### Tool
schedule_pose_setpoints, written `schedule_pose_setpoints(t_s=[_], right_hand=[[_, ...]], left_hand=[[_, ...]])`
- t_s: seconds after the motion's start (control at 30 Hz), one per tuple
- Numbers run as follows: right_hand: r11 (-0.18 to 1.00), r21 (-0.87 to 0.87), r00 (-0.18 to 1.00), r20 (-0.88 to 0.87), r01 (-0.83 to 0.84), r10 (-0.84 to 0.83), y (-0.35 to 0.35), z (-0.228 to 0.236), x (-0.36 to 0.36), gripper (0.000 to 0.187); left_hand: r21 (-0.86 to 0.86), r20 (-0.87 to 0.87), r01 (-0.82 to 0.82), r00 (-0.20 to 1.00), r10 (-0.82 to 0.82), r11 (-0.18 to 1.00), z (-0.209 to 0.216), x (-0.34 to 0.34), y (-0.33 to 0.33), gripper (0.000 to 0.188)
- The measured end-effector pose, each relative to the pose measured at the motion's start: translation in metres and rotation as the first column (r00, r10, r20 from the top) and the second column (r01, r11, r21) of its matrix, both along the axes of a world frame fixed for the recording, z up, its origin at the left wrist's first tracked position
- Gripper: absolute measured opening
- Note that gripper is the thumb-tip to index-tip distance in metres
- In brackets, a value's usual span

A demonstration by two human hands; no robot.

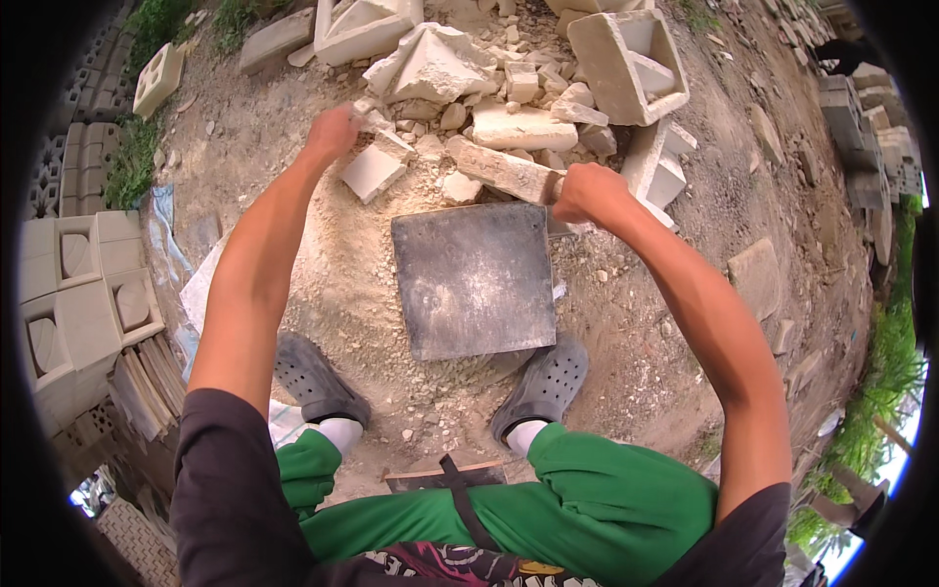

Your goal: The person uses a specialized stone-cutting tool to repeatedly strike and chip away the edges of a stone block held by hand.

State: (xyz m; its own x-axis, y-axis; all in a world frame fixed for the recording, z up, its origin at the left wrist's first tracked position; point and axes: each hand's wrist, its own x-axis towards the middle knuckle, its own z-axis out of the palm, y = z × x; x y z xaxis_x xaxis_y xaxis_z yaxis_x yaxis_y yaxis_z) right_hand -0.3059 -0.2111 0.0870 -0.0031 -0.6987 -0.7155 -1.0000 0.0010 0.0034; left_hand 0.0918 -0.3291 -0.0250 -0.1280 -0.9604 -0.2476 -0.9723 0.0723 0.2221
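My right hand [587,194] is closed round the right end of a long, bar-shaped piece [504,172] with a pale, rough, brownish face. It lies slanted across the near edge of a heap of broken pale blocks [523,127]. My left hand [335,130] is at the heap's left side, fingers curled and partly blurred beside small pale chunks [377,119]. What its fingers hold, if anything, I cannot make out. A squared-off fragment [375,174] sits just below that hand. Between my feet and the heap is a dark, worn square board [474,282], dusted with pale powder.
Hollow pale blocks [628,67] stand at the back of the heap. More blocks are stacked at the left [83,293] and the far right [861,127]. My grey clogs [318,380] flank the board's near end. Loose grit [342,254] covers the ground.
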Motion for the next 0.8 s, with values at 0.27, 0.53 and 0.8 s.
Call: schedule_pose_setpoints(t_s=[0.27,0.53,0.8], right_hand=[[0.998,0.043,0.998,-0.015,0.055,-0.054,0.01,0.015,0.008,0.045],[0.987,-0.044,0.987,-0.06,-0.153,0.15,0.024,0.033,0.024,0.039],[0.929,-0.257,0.959,0.16,0.268,-0.233,0.108,0.027,0.067,0.04]], left_hand=[[-0.201,-0.129,-0.167,0.981,0.143,0.965,0.04,0.02,0.027,0.046],[0.425,-0.582,-0.077,0.74,0.337,0.902,0.062,-0.047,0.196,0.046],[0.392,-0.544,-0.012,0.803,0.242,0.92,0.04,-0.081,0.323,0.038]])
